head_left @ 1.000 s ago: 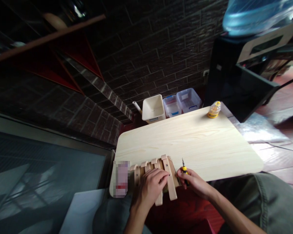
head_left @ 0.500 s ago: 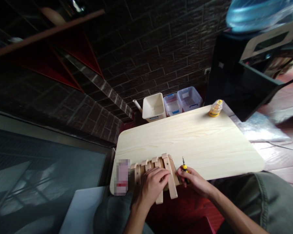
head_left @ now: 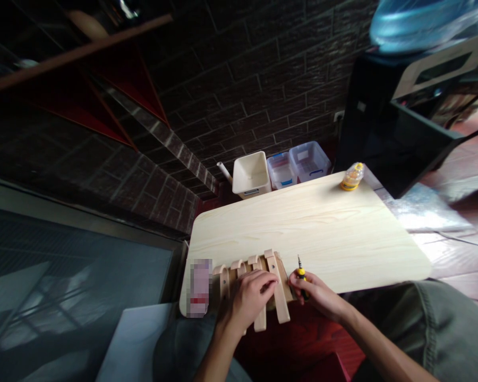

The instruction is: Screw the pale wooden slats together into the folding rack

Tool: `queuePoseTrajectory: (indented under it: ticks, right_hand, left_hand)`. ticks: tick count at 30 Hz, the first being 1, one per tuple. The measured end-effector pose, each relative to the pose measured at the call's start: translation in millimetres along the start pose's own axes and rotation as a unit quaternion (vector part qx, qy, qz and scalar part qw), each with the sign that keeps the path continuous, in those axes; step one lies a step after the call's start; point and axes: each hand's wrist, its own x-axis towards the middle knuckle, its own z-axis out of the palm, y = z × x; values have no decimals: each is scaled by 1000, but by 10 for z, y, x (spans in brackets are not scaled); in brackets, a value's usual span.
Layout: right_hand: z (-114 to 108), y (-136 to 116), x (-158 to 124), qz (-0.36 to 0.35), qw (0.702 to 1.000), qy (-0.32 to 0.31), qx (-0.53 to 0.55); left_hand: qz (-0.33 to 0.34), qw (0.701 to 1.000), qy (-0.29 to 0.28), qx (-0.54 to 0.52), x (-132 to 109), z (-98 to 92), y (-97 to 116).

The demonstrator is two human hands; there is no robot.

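Note:
My right hand (head_left: pixel 316 291) is wrapped round a yellow-and-black screwdriver (head_left: pixel 301 273), its metal tip pointing up and away from me. Several pale wooden pieces with curved ends lie side by side at the table's near edge, on top of a brown piece that looks like cardboard. My left hand (head_left: pixel 255 294) rests over them and hides part of the middle ones. Its thumb and forefinger are pinched together beside the rightmost wooden piece (head_left: pixel 281 300), which has a dark hole near its curved end. Whatever may be between those fingertips is too small to make out.
The pale wooden table (head_left: pixel 302 223) carries a clear bottle with a yellow cap (head_left: pixel 351 178) at its far right corner. A blurred-out object (head_left: pixel 199 286) lies at its left edge. Behind it stand a cream bin (head_left: pixel 250 172) and two clear plastic boxes (head_left: pixel 309 159).
My left hand has shifted very slightly, with its thumb and forefinger still pinched by the rightmost piece. My right hand and the screwdriver have hardly moved.

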Motion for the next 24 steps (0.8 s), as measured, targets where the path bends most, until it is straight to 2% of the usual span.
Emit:
queuePoseTrajectory:
  ticks: [17, 24]
  right_hand:
    - [26, -35, -8, 1, 999, 13, -36]
    - [-1, -99, -78, -22, 991, 40, -122]
  left_hand:
    - [2, 1000, 8, -21, 17, 14, -2]
    - [-9, 999, -11, -49, 37, -22, -50]
